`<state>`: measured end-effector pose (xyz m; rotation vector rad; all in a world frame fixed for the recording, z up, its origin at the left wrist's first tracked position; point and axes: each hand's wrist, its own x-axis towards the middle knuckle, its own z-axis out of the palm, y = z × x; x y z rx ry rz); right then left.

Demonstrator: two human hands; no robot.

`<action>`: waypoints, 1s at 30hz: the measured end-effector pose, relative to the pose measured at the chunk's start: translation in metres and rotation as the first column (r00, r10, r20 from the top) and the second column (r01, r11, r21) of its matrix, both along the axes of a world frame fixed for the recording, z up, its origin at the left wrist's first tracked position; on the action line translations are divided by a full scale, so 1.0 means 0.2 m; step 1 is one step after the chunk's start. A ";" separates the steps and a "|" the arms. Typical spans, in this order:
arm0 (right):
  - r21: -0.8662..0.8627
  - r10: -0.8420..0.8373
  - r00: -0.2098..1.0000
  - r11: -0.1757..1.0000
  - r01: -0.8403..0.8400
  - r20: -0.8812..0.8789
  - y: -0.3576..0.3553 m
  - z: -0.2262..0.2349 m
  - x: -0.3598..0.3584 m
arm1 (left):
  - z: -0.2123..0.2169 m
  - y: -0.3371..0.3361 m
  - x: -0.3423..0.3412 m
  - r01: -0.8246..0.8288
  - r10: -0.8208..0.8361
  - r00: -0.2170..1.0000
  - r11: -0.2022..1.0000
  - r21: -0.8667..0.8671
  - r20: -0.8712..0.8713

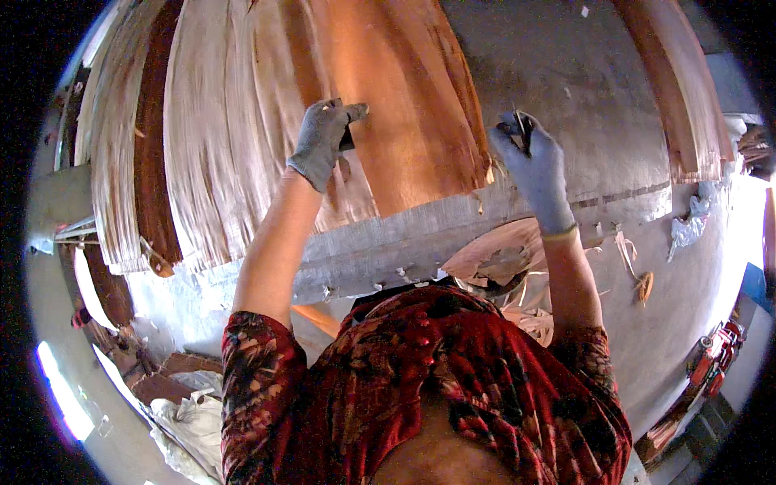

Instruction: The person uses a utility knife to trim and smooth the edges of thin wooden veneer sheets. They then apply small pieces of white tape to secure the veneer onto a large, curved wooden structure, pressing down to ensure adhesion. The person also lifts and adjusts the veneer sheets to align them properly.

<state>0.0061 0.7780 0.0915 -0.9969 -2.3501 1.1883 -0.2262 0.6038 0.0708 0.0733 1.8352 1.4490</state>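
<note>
A broad stack of wood veneer sheets (206,121) lies on the grey table (364,250), with a smooth orange-brown sheet (404,105) at its right side. My left hand (322,137), in a grey knitted glove, is over the left edge of that sheet. One digit stretches to the right, and the other fingers are partly hidden. Right of the sheet, my right hand (533,166) is closed in a similar glove. Between its fingers is a small dark tool (524,129) with a thin pointed tip; its exact kind is unclear.
More veneer strips (687,97) lie along the table's far right. Close to my body are veneer scraps (501,250), and a crumpled clear plastic bag (689,226) lies to the right. Pale cloth or sacking (190,412) is heaped at lower left.
</note>
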 end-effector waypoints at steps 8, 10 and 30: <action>0.312 0.369 0.930 0.882 -0.352 0.005 -0.52 0.16 -0.10 | 0.20 -0.01 0.08 -0.135 0.139 0.969 0.990 0.031 -0.203; 0.385 0.356 0.934 0.867 -0.316 -0.033 -0.53 0.14 -0.16 | 0.27 -0.01 0.09 -0.142 0.152 0.974 0.987 0.072 -0.168; -0.839 -0.430 0.898 0.520 0.159 -0.096 -0.33 -0.08 0.05 | 0.01 -0.07 0.20 -0.060 0.050 0.998 0.953 0.296 0.041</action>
